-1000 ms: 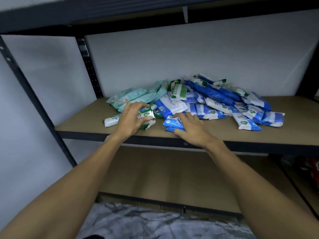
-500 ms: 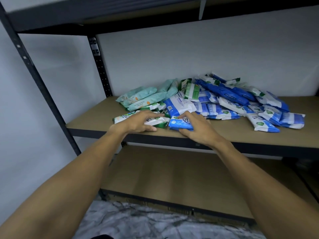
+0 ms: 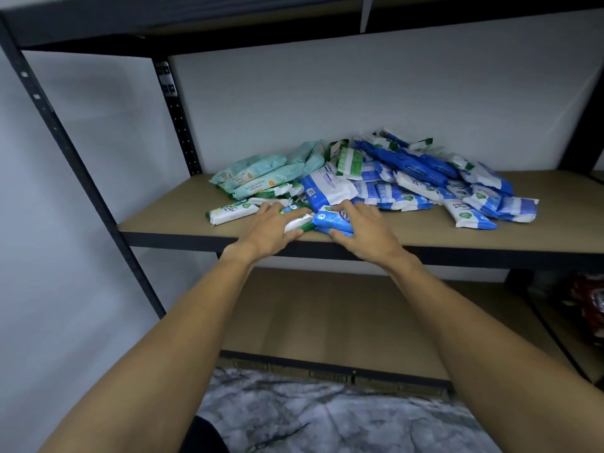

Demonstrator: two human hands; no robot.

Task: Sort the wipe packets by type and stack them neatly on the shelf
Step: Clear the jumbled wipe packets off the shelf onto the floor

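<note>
Shelf (image 3: 163, 219) front edge: left hand (image 3: 273, 228) grips green packet (image 3: 299, 223), right hand (image 3: 367, 235) grips blue packet (image 3: 330, 220). Packets touch. Pile (image 3: 408, 178) just behind.

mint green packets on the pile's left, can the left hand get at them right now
Probably yes: the mint green packets lie uncovered, just beyond the left hand, though it grips a white-and-green packet.

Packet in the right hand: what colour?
The packet in the right hand is bright blue with white markings. Head view shows it best.
</note>
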